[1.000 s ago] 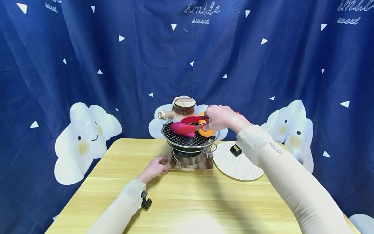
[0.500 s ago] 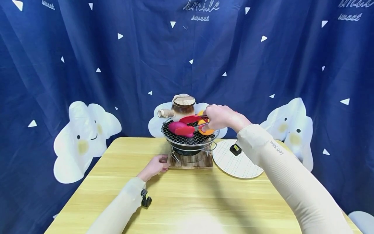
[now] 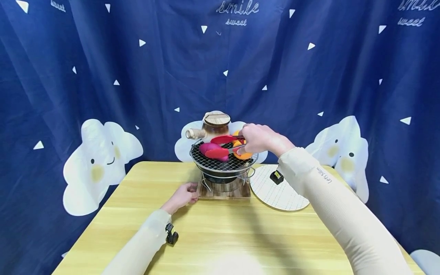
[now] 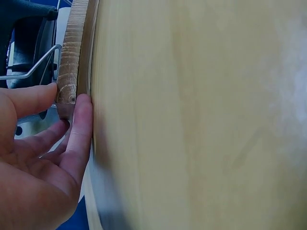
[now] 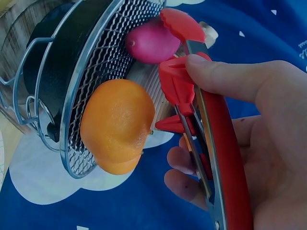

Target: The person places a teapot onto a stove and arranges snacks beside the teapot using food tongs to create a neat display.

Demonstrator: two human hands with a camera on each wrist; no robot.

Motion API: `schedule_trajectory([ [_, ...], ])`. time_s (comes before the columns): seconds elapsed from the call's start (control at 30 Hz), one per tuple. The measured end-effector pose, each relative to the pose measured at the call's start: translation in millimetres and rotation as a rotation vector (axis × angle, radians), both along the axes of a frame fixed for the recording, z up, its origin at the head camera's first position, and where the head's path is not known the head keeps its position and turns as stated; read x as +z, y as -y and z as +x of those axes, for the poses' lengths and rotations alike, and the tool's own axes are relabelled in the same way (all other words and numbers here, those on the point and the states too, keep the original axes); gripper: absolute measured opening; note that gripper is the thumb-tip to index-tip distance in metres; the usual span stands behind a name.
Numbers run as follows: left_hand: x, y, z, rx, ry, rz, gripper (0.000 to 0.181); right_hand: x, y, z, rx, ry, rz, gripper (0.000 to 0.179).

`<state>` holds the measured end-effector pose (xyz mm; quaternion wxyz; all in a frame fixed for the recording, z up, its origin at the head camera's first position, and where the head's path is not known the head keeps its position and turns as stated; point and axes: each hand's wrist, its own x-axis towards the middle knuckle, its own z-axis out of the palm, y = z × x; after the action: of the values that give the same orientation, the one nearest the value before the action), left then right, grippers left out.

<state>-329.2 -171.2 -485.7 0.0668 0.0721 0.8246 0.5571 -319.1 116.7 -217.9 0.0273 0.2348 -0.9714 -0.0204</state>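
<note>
My right hand (image 3: pixel 258 139) grips red-tipped tongs (image 5: pixel 218 148) above a round wire grill (image 3: pixel 216 162). The tongs' two tips stand apart beside a purple sweet potato (image 3: pixel 207 148) on the mesh. Whether they squeeze it, I cannot tell. Close to the hand sits an orange (image 5: pixel 117 120) with a second orange (image 5: pixel 117 166) partly hidden behind it. The grill stands on a wooden board (image 3: pixel 225 194). My left hand (image 3: pixel 182 198) pinches the board's near left corner, thumb on top and a finger against its underside in the left wrist view.
Behind the sweet potato stands a brown pot (image 3: pixel 216 128) with a wooden lid and a side handle. A round white checked mat (image 3: pixel 280 193) lies right of the board. A blue curtain (image 3: pixel 154 84) hangs behind the table (image 3: pixel 206 233).
The tongs' tips have shifted slightly left and spread a little wider. Both hands stay nearly in place, and the left keeps its hold on the board.
</note>
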Motion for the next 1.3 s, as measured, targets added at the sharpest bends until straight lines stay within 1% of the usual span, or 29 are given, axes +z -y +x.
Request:
schedule_trajectory([
  [0.2,2.9,-1.0,-1.1,-0.003,0.000,-0.006,0.053,0.0,-0.7,-2.0,-0.011,-0.018,0.010,0.036],
  [0.63,3.7,-1.7,0.4,0.010,0.012,0.006,0.050,-2.1,0.5,-3.5,-0.011,-0.030,0.003,0.034],
  [0.9,1.3,-1.4,-1.5,0.007,0.013,0.006,0.050,-1.4,0.6,0.0,-0.009,-0.020,-0.001,0.035],
  [1.1,-1.7,0.3,-3.5,0.004,0.012,0.003,0.051,-3.8,1.4,0.4,-0.013,-0.005,-0.021,0.036],
  [1.3,-1.2,0.5,-3.3,0.005,0.014,0.004,0.051,-5.5,1.3,-0.5,-0.008,-0.017,-0.019,0.034],
])
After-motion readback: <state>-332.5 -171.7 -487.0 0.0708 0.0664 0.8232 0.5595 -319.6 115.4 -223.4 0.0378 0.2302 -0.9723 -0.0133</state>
